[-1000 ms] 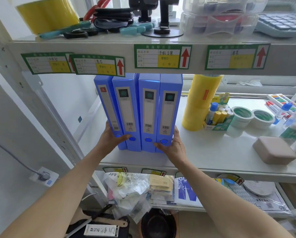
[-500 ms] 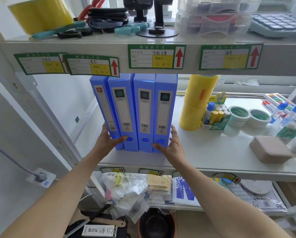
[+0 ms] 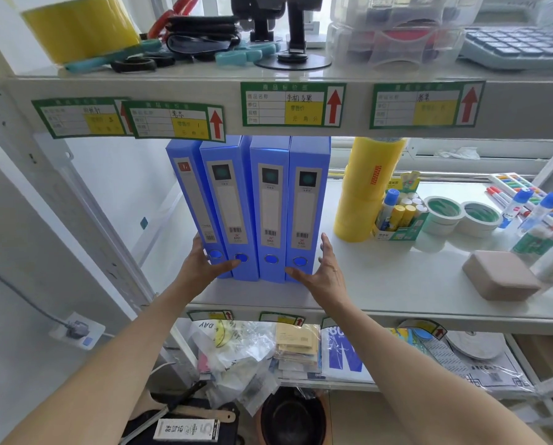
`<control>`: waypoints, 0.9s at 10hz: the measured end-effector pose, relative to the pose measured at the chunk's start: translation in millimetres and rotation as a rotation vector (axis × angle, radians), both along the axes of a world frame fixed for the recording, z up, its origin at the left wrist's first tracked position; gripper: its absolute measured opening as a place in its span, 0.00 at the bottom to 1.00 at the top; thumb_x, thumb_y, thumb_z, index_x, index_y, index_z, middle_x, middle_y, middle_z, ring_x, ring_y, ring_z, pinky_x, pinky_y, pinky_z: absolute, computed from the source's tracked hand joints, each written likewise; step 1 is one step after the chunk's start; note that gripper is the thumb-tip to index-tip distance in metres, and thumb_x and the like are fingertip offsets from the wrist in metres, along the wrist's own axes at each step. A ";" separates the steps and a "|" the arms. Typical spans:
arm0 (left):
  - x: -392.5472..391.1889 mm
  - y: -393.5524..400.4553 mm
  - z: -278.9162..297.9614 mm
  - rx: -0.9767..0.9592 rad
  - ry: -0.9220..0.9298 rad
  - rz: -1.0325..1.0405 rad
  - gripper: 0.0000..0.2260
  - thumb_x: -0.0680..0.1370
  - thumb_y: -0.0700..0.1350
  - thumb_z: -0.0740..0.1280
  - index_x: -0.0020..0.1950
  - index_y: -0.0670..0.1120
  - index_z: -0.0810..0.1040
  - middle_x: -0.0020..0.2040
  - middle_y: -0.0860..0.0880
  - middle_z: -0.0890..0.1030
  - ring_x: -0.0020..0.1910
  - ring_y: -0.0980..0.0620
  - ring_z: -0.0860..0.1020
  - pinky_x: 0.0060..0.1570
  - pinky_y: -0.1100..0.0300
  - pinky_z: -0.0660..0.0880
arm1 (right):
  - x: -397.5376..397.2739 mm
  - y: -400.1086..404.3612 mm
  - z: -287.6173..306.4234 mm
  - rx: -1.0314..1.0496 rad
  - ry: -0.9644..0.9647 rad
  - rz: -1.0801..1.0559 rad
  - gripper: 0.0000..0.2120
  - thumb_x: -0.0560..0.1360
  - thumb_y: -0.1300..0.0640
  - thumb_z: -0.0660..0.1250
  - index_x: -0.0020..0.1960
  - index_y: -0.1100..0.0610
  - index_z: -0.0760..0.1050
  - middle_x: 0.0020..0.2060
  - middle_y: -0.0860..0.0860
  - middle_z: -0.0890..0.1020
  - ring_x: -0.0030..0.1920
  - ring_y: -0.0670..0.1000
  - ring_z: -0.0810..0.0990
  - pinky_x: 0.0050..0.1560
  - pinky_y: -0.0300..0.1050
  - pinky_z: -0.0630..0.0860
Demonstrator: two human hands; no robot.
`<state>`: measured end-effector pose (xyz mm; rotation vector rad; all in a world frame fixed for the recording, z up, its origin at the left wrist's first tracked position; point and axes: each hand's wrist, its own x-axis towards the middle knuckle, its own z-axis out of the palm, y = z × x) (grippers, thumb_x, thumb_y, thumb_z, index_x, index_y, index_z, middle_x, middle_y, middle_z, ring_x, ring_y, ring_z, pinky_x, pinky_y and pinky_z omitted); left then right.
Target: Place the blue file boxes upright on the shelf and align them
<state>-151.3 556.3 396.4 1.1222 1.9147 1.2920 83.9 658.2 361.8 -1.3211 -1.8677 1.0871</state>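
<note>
Several blue file boxes (image 3: 270,207) stand upright side by side on the middle shelf (image 3: 381,293), spines facing me. The leftmost box (image 3: 191,200) leans slightly left at the top. My left hand (image 3: 204,264) rests against the lower left of the row, thumb across the spines of the two left boxes. My right hand (image 3: 325,271) sits at the lower right corner of the rightmost box (image 3: 307,207), fingers spread and apart from its side, thumb tip near the spine's bottom.
A tall yellow tape stack (image 3: 365,191) stands just right of the boxes, then a glue-stick carton (image 3: 400,216), two tape rolls (image 3: 461,215) and a tan block (image 3: 501,274). The upper shelf edge (image 3: 300,104) hangs right above the box tops. A white upright post (image 3: 85,200) stands left.
The row of boxes has slid back a little from the shelf's front edge. My right hand has opened and come away from the rightmost box's side.
</note>
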 end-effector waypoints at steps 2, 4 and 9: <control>2.5 -7.8 -2.0 -0.015 -0.014 -0.027 0.37 0.70 0.43 0.76 0.74 0.49 0.60 0.63 0.54 0.71 0.61 0.48 0.74 0.63 0.47 0.74 | 1.5 -7.1 2.6 0.011 -0.004 -0.017 0.54 0.66 0.44 0.79 0.80 0.49 0.47 0.78 0.50 0.62 0.74 0.56 0.67 0.68 0.60 0.72; 8.1 -10.4 2.0 -0.021 -0.010 -0.034 0.36 0.71 0.42 0.75 0.74 0.48 0.60 0.62 0.55 0.69 0.58 0.51 0.73 0.59 0.51 0.74 | 4.0 -12.8 2.3 0.023 -0.027 -0.028 0.55 0.66 0.43 0.79 0.81 0.49 0.47 0.78 0.51 0.62 0.74 0.56 0.67 0.67 0.60 0.72; -8.5 -10.3 4.7 -0.068 -0.009 0.046 0.50 0.69 0.45 0.77 0.80 0.50 0.46 0.77 0.45 0.63 0.70 0.40 0.70 0.65 0.45 0.71 | 6.4 -16.4 -1.6 0.013 -0.006 -0.046 0.55 0.66 0.42 0.78 0.81 0.50 0.47 0.79 0.51 0.60 0.75 0.56 0.66 0.68 0.58 0.70</control>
